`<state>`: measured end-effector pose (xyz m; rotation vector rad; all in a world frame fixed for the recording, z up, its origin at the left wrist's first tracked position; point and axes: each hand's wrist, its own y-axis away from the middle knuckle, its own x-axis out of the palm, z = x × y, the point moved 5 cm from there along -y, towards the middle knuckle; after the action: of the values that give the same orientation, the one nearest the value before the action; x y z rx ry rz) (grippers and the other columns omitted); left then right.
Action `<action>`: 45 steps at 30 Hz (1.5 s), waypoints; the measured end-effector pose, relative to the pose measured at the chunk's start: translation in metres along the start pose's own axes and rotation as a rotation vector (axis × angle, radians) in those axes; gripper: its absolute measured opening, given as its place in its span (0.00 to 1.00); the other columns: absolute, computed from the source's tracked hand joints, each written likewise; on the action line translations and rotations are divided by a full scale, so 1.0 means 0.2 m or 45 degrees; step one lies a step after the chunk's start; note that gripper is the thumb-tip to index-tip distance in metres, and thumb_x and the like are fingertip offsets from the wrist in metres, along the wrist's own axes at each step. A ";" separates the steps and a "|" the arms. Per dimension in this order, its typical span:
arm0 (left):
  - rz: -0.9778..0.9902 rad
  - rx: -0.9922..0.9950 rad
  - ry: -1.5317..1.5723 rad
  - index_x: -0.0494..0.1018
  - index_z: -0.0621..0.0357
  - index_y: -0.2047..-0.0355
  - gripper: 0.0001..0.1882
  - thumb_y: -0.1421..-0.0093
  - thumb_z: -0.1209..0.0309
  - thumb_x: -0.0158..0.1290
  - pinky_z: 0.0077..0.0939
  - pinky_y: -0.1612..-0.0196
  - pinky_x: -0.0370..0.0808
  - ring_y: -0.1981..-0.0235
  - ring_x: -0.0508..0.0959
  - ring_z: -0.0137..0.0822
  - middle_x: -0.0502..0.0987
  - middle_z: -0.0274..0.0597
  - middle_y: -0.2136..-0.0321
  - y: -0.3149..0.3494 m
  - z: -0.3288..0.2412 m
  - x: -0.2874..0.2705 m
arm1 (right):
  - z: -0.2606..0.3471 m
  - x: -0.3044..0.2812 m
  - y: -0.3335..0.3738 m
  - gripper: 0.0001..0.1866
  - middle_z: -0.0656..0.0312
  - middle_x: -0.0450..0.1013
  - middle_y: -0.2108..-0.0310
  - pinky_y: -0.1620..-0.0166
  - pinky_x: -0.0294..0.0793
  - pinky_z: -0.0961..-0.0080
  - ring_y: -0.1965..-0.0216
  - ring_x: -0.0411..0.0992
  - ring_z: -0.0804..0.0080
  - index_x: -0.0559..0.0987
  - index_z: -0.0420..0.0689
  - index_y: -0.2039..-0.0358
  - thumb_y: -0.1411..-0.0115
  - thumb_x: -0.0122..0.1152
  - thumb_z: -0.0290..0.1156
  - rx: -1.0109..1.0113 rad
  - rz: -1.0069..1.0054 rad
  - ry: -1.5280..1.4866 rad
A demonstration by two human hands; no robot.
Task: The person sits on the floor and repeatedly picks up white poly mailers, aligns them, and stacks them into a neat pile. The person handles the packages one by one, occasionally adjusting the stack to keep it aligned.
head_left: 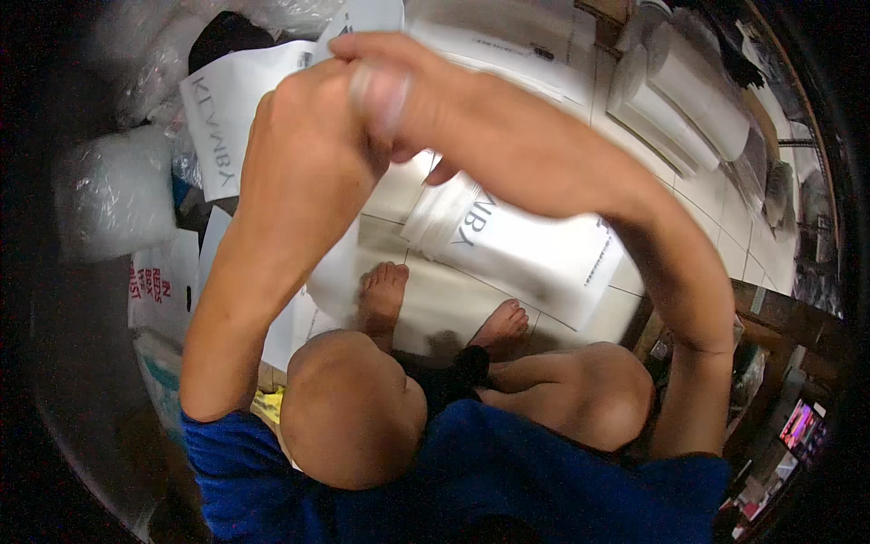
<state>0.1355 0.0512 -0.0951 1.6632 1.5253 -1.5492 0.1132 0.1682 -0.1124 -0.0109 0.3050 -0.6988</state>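
Up at the top centre my two hands come together, one against the other. My left hand (308, 113) shows mainly its back, and its fingers are hidden. My right hand (399, 95) lies across the left one's fingers, smeared by motion. Whether either hand holds anything, I cannot make out. Behind and beside them is a white plastic bag (217, 136) with dark lettering. A white sheet or bag (376, 16) shows just above the fingers. Below my right forearm, a stack of flat white printed bags (544, 258) lies on the tiled floor.
More white bags (507, 41) lie at the far side. White rolled packs (680, 104) sit at far right. Clear plastic bundles (118, 190) and a red-lettered white bag (163, 281) are at left. My bare feet (385, 290) and bent knees are below. A lit screen (802, 426) shows at lower right.
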 end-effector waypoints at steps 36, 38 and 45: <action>0.895 -0.974 2.006 0.68 0.67 0.54 0.16 0.42 0.74 0.49 0.31 0.60 0.77 0.63 0.78 0.33 0.77 0.45 0.64 0.19 0.26 1.30 | -0.65 -0.60 1.68 0.24 0.65 0.70 0.63 0.65 0.69 0.86 0.69 0.67 0.81 0.69 0.44 0.50 0.50 0.56 0.18 1.061 -1.227 -0.222; 0.950 -0.761 1.684 0.69 0.67 0.56 0.15 0.42 0.73 0.49 0.30 0.63 0.76 0.67 0.79 0.31 0.78 0.43 0.68 0.15 0.19 1.30 | -0.79 -0.55 1.82 0.27 0.63 0.70 0.63 0.64 0.71 0.83 0.68 0.69 0.78 0.66 0.43 0.47 0.50 0.57 0.19 0.921 -1.378 -0.283; 0.827 -0.167 0.205 0.68 0.62 0.67 0.11 0.44 0.68 0.52 0.44 0.66 0.73 0.70 0.78 0.54 0.78 0.55 0.73 0.02 0.07 1.52 | -1.65 -0.29 2.29 0.39 0.52 0.71 0.60 0.61 0.74 0.77 0.65 0.71 0.70 0.57 0.38 0.40 0.52 0.64 0.24 1.514 -1.559 0.118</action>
<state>0.0691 0.1686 -0.3679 1.9728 0.9701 -0.9704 0.2684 0.5878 -0.4623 1.0447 -0.1160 -2.0131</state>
